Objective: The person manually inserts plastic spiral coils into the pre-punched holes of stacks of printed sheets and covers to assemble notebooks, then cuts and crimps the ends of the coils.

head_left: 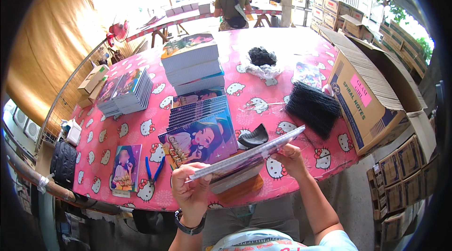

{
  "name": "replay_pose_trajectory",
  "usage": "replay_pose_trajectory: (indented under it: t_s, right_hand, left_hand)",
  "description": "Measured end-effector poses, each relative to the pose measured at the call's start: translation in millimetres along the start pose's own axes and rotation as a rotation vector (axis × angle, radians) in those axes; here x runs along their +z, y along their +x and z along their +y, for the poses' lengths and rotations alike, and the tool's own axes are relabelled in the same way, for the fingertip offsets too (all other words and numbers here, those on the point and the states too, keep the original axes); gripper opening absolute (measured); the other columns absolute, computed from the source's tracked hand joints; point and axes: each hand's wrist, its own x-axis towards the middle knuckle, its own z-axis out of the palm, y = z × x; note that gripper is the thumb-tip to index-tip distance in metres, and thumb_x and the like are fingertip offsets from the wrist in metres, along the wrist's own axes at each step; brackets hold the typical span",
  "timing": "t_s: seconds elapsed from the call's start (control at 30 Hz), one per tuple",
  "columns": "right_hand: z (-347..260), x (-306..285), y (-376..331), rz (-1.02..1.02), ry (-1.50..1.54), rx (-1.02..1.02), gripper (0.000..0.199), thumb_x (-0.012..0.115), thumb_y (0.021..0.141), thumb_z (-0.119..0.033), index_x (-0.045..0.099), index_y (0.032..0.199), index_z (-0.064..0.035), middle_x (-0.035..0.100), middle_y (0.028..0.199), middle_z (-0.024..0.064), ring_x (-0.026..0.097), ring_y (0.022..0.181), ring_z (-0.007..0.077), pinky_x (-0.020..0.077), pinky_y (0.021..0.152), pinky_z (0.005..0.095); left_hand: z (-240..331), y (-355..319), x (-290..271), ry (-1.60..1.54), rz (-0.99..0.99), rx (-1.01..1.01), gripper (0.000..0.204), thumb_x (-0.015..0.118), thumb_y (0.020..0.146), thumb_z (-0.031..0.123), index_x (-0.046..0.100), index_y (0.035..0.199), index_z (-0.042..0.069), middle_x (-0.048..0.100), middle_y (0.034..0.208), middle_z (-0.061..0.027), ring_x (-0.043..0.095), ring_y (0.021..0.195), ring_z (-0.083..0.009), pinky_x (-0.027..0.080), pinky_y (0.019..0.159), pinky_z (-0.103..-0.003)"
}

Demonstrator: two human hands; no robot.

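Both my hands hold one notebook (249, 152) by its ends, its pale page edge turned up toward me. My left hand (190, 187) pinches the near left end, and my right hand (289, 159) grips the far right end. Partly hidden beneath it is a pale stack (238, 179) on a wooden board (245, 190). Just beyond lie overlapping colourful notebooks (200, 140) and a curved black piece (253, 137). Blue-handled pliers (155, 168) and a single colourful notebook (125, 164) lie left of my left hand. Black spiral coils (313, 109) are heaped beyond my right hand.
A tall notebook stack (190, 62) and shorter stacks (125, 91) stand on the pink tablecloth (245, 88). A plastic bag (263, 69) holds black material. An open carton (367, 102) borders the right side. Another person (232, 6) is at a far table.
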Motion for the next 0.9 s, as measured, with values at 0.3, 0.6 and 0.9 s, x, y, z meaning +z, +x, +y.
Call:
replay_pose_trajectory:
  t_s: [0.3, 0.6, 0.9]
  right_hand:
    - [32.1, -9.8, 7.5, -0.214, -0.167, 0.064, 0.020, 0.069, 0.080, 0.004, 0.070, 0.097, -0.0057, 0.065, 0.083, -0.0070, 0.052, 0.075, 0.0035, 0.0453, 0.067, 0.0225]
    - [16.4, 43.8, -48.0, -0.442, -0.654, -0.249, 0.034, 0.076, 0.069, -0.006, 0.062, 0.100, -0.0079, 0.065, 0.089, 0.0042, 0.055, 0.085, 0.0235, 0.0479, 0.077, 0.0354]
    - [25.5, 106.8, -48.9, -0.250, -0.063, -0.193, 0.054, 0.073, 0.079, -0.002, 0.042, 0.123, -0.0059, 0.058, 0.119, 0.0162, 0.060, 0.108, 0.0262, 0.0477, 0.091, 0.0380]
  left_hand:
    - [-5.5, 1.1, -16.7, 0.178, -0.133, -0.127, 0.042, 0.073, 0.080, 0.003, 0.048, 0.114, 0.005, 0.055, 0.111, -0.0076, 0.056, 0.097, -0.0147, 0.047, 0.085, -0.030]
    - [-28.6, -57.2, -59.1, 0.035, 0.210, -0.424, 0.049, 0.070, 0.082, 0.015, 0.047, 0.123, 0.004, 0.052, 0.117, -0.0067, 0.052, 0.101, -0.0151, 0.042, 0.089, -0.029]
    - [-75.5, -42.1, -65.0, 0.130, 0.248, -0.143, 0.050, 0.061, 0.086, 0.037, 0.046, 0.122, 0.005, 0.051, 0.111, -0.0061, 0.050, 0.099, -0.0159, 0.036, 0.090, -0.029]
